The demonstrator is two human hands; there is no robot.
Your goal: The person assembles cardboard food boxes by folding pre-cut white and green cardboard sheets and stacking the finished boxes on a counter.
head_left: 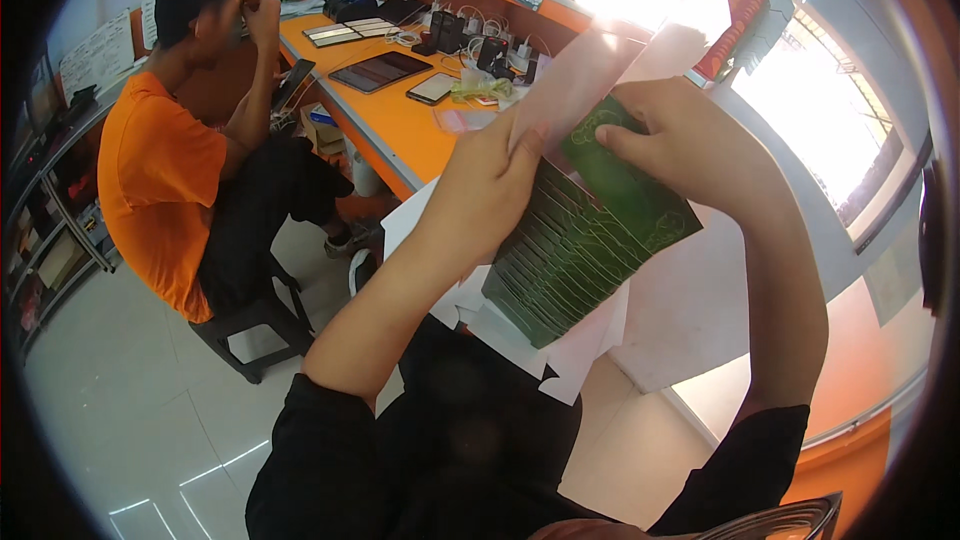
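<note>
Both arms up in front of the torso, elbows bent, forearms bare. Left forearm (pixel 400 285) slants up and right, left grip (pixel 495 175) closed, thumb on top, most fingers hidden. Right forearm (pixel 785 270) rises steeply, wrist bent inward; right grip (pixel 670 130) closed, thumb pointing left, fingers tucked out of view. Hands near each other, not touching.

The slit green piece (pixel 570 258) looked like glossy paper, the orange shirt (pixel 155 175) matt cloth, the floor (pixel 130 380) smooth, shiny tile.
</note>
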